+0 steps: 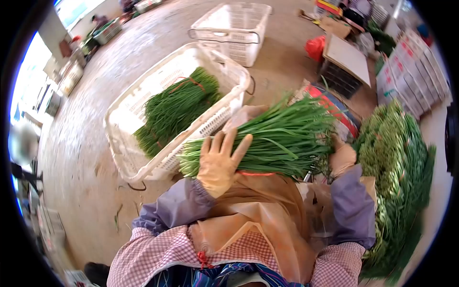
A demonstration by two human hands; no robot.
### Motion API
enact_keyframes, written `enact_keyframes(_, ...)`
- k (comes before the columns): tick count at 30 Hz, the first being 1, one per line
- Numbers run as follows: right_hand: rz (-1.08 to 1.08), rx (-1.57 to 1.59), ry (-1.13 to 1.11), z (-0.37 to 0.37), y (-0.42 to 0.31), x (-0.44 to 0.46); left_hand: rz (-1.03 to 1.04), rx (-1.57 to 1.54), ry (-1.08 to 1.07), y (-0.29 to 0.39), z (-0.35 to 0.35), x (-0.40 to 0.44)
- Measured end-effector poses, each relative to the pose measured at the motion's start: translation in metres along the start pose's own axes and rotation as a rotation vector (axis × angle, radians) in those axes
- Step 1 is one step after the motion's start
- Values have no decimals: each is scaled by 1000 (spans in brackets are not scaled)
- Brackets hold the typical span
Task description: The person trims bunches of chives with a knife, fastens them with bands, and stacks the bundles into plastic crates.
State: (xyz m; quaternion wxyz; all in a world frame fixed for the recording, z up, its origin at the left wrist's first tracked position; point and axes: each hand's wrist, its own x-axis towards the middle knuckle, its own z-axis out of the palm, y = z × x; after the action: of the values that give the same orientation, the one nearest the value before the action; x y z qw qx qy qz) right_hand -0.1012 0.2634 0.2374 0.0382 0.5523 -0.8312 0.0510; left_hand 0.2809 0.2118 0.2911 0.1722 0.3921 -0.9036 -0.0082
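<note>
A large bundle of chives (pixel 282 138) lies across my lap, its pale stem ends to the left and dark leaf tips to the right. My left hand (pixel 220 162), in a pale glove, rests on the stem end with its fingers spread. At the leafy end is my right hand (pixel 343 155), also gloved; its fingers are partly hidden by the leaves, so I cannot tell what they grip. An orange-red strip (pixel 258 173) shows along the lower edge of the bundle. A brown apron (pixel 258 205) covers my lap beneath it.
A white plastic crate (pixel 119 124) holds chive bundles (pixel 177 107) tied with red bands. Behind it stands another white crate (pixel 229 16). A heap of greens (pixel 397 172) lies at my right, near a board-topped black crate (pixel 342 67) and stacked white boxes (pixel 406 71).
</note>
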Motion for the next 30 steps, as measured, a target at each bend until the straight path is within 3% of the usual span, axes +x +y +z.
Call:
enact_keyframes(3,84,367,260,11,74,-8,-4,25,5,-2,9,-6)
enact_keyframes(4,161,607,232,2,76,-14,8,29,7,0,10,-5)
enact_keyframes(6,312,1093,182,-38,59,-30,27,41,9,1,12,-4)
enact_keyframes(9,204,1324,193,-71,13,-50,46,52,2,5,17,-2)
enact_keyframes(13,-198,1192,149,-74,-54,-65,66,84,-10,10,21,-5)
enact_keyframes(15,-443,1117,275,-66,-83,-63,87,105,11,12,23,-5)
enact_keyframes(17,-687,765,497,-73,-103,-57,72,110,-4,18,20,-6)
enact_keyframes(19,-903,690,510,-70,-118,-61,76,117,10,21,22,-9)
enact_keyframes(20,-953,615,432,-65,-123,-66,89,126,24,19,25,-13)
enact_keyframes(23,-1110,273,504,-79,-123,-65,105,110,32,17,26,-18)
enact_keyframes(27,-815,314,429,-85,-110,-58,124,78,59,15,28,-20)
enact_keyframes(30,-725,257,589,-73,-101,-59,113,55,105,14,31,-22)
